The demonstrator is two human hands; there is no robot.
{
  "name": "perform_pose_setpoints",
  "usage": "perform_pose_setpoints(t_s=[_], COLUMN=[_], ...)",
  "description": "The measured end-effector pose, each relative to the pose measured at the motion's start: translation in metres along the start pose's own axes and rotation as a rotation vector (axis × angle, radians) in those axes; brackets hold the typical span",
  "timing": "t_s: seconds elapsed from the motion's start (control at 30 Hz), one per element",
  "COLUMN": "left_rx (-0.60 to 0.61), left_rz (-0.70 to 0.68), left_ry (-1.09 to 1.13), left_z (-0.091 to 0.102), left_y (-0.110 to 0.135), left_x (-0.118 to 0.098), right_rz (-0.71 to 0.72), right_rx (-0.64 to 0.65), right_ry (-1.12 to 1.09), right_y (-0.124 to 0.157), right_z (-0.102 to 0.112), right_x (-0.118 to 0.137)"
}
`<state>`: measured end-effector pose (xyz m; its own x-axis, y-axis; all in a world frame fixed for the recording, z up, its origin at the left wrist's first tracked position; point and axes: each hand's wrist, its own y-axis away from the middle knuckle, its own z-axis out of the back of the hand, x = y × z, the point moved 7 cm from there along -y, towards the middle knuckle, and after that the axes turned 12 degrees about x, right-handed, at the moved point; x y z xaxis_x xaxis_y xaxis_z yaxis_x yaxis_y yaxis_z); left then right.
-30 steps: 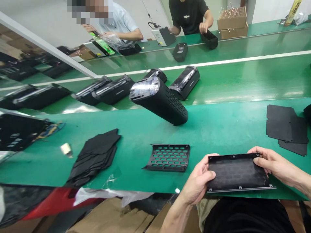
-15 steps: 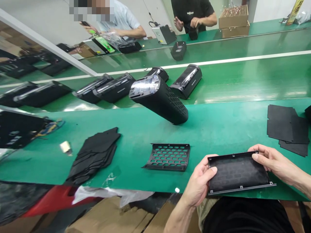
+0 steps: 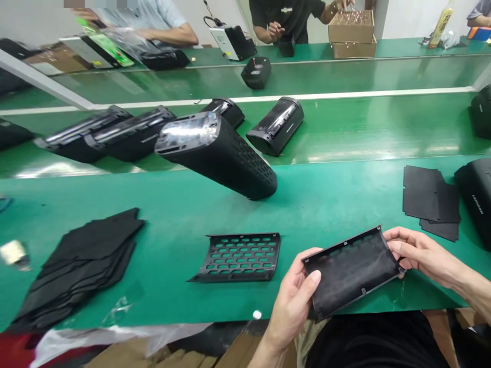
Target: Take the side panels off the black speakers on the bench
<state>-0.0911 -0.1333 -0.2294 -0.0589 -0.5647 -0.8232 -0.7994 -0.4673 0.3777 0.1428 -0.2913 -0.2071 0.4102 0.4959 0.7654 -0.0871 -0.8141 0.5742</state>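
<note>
Between my two hands is a curved black plastic panel (image 3: 351, 273), its inner side facing up and lined with a dark sheet through which faint slots show. My left hand (image 3: 293, 301) grips its left end, thumb on the inside. The right end is pinched by my right hand (image 3: 422, 253), with the thumb near the upper corner. A second panel, a slotted black grille (image 3: 243, 257), lies on the green table left of my hands. Beyond it stands a tall black speaker-like housing (image 3: 230, 158) with a shiny top and slotted side.
Black sheets lie stacked at the left (image 3: 84, 260) and right (image 3: 429, 197). Another black housing (image 3: 477, 199) stands at the right edge. Several housings rest on the green conveyor (image 3: 364, 122) beyond. Two people work across it, near cardboard boxes (image 3: 351, 30).
The panel in my hands has tilted, its right end now higher, and my right hand has shifted along that end. The whole view has turned to the right.
</note>
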Motion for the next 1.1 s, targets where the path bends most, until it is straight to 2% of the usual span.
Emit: perform_pose_setpoints(t_s=[0.1, 0.23, 0.37, 0.47, 0.77, 0.97, 1.1], left_rx=[-0.037, -0.107, -0.09, -0.083, -0.048, -0.065, -0.078], left_rz=[-0.051, -0.118, -0.133, -0.139, -0.107, -0.118, -0.113], left_ry=[-0.085, -0.203, -0.283, -0.323, -0.251, -0.201, -0.149], left_z=[0.005, 0.006, 0.002, 0.003, 0.002, 0.002, 0.005], left_y=[0.002, 0.006, 0.008, 0.009, 0.005, 0.005, 0.004], left_x=[-0.001, -0.004, -0.006, -0.006, 0.003, 0.006, 0.009], right_rz=[0.016, 0.034, 0.024, 0.022, 0.242, 0.144, 0.128], right_rx=[-0.073, -0.121, -0.189, -0.203, -0.308, -0.276, -0.23], right_ry=[0.315, 0.76, 0.959, 0.998, 0.918, 0.771, 0.593], right_y=[0.004, 0.008, 0.004, 0.0, 0.01, 0.005, 0.002], right_z=[0.007, 0.0, -0.009, -0.013, -0.02, -0.002, 0.009], right_x=[0.009, 0.022, 0.027, 0.025, 0.032, 0.02, 0.023])
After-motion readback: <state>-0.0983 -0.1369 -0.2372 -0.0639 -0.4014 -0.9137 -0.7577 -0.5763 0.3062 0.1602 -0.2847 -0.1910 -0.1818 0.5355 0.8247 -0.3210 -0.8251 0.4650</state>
